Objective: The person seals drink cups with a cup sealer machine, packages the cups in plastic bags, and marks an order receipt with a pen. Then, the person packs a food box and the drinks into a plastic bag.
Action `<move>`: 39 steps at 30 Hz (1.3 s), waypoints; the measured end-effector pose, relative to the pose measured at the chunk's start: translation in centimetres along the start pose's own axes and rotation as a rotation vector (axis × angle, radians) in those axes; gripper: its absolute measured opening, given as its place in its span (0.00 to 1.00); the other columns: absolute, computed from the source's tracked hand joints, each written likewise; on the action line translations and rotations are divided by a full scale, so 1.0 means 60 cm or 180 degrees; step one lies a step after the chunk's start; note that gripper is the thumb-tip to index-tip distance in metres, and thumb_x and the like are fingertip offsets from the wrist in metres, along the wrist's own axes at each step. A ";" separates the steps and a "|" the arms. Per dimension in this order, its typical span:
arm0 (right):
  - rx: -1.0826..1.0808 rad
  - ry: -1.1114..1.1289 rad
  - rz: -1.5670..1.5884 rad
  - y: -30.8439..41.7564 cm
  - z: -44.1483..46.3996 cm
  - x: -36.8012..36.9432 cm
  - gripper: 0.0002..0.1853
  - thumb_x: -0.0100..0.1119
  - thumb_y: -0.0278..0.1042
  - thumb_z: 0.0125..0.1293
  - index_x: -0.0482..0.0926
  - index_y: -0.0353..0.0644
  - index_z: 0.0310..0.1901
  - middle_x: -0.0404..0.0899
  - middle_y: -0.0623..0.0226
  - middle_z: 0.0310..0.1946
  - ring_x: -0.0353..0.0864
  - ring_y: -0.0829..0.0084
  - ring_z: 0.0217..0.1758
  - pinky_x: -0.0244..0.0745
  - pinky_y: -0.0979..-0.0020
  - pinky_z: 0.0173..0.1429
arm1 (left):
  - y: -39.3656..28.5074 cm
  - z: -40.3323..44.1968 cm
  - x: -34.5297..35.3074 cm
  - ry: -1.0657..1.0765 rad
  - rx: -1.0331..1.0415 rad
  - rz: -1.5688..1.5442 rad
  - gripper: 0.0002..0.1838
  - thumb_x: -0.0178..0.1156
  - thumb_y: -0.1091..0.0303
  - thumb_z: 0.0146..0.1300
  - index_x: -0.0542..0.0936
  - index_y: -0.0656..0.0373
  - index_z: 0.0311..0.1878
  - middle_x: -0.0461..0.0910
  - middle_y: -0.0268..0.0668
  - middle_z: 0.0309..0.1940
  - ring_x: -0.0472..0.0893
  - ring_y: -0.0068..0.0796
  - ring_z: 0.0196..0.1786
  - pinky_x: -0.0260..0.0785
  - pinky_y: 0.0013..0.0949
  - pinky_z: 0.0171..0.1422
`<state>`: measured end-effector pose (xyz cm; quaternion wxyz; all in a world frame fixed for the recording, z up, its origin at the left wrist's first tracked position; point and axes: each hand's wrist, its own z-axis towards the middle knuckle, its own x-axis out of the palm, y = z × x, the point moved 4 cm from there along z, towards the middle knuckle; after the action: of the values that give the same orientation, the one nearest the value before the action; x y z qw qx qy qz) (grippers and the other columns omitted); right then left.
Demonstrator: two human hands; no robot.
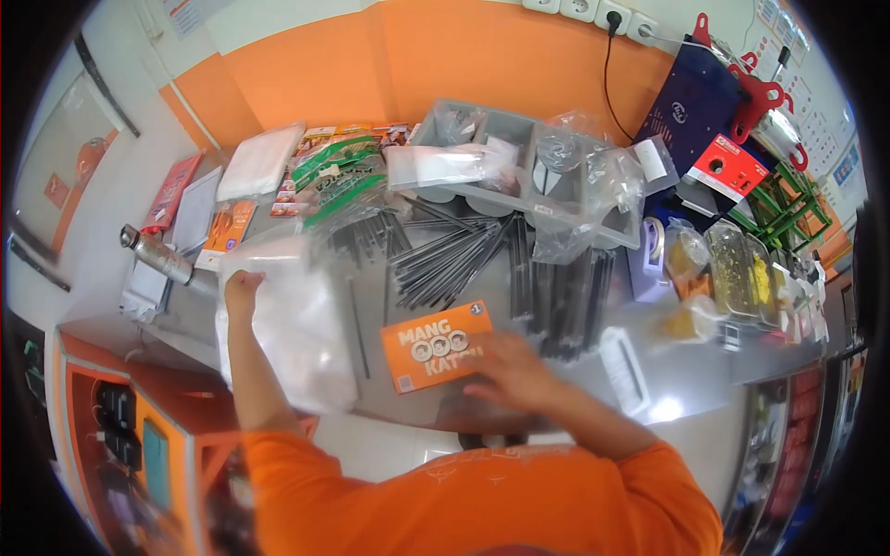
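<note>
My left hand (243, 292) is closed on the upper part of a large clear plastic bag (301, 334), which lies along the front left of the metal table. An orange printed card or flat box (422, 347) marked "MANG KATSU" lies to the right of the bag. Over its right edge is my right hand (512, 371), slightly blurred, its fingers stretched out and its thumb apart. Whether the fingers touch the card cannot be made out. Behind it, many thin black wrapped sticks, perhaps straws, (450, 264) fan across the table.
A grey divided tray (477, 199) with plastic bags stands at the back. White and green-striped packs (338, 171) are at back left, near a metal bottle (158, 255). A white holder (624, 371), a tape dispenser (649, 259) and a clear food container (732, 264) stand right.
</note>
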<state>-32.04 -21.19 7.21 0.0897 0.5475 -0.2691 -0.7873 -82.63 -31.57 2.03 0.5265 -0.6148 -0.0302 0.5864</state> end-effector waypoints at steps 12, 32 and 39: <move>-0.1004 -0.1070 0.0478 0.093 0.304 -0.011 0.34 0.63 0.42 0.51 0.63 0.45 0.60 0.63 0.56 0.58 0.67 0.57 0.58 0.65 0.60 0.55 | -0.481 -0.236 -0.084 -0.0120 0.1938 0.0991 0.04 0.62 0.71 0.52 0.78 0.58 0.31 0.80 0.34 0.29 0.78 0.36 0.34 0.66 0.38 0.41; -0.0323 -0.2813 0.1753 0.210 0.475 -0.214 0.13 0.47 0.16 0.53 0.74 0.34 0.40 0.78 0.64 0.34 0.78 0.75 0.38 0.74 0.74 0.42 | 0.122 -0.052 -0.019 0.0039 0.0446 0.1849 0.25 0.51 0.74 0.50 0.73 0.40 0.53 0.74 0.26 0.53 0.70 0.25 0.59 0.48 0.60 0.63; 0.0969 -0.1755 0.3329 0.178 0.327 -0.196 0.11 0.43 0.28 0.63 0.75 0.41 0.42 0.78 0.66 0.33 0.78 0.76 0.33 0.75 0.75 0.37 | -0.189 -0.085 -0.250 0.0339 0.0519 -0.2513 0.40 0.62 0.61 0.48 0.57 0.57 0.65 0.56 0.43 0.65 0.52 0.37 0.70 0.38 0.46 0.71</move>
<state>-47.02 -18.64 27.39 0.3121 0.1255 -0.6251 -0.7043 -76.87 -39.49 18.87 0.7590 -0.5417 -0.1900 0.3070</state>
